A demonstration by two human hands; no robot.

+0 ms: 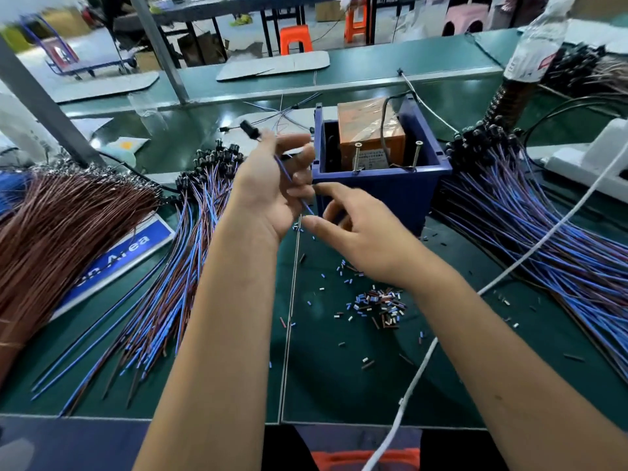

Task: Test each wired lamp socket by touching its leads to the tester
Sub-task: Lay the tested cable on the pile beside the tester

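While the left hand (268, 188) is gripping a wired lamp socket (248, 128), its fingers are curling round the blue leads (292, 180), and the black socket itself is sticking out beyond the fingertips, up and away from the palm. Just beside it, the right hand (360, 232) is pinching the lower end of the same leads between thumb and forefinger, the two hands nearly touching. Immediately beyond both hands, the tester (370, 137), an orange block with two upright screws, is sitting inside a blue box (384, 188) on the green table (339, 385). Below the right hand, cut bits of wire insulation (377, 304) are lying scattered. Left of the left hand, a pile of blue and brown wired sockets (190, 239) is fanning out, with a brown wire bundle (57, 232) further left. Right of the right hand, another heap of wired sockets (530, 226) is spreading, a white cord (509, 266) crossing it.
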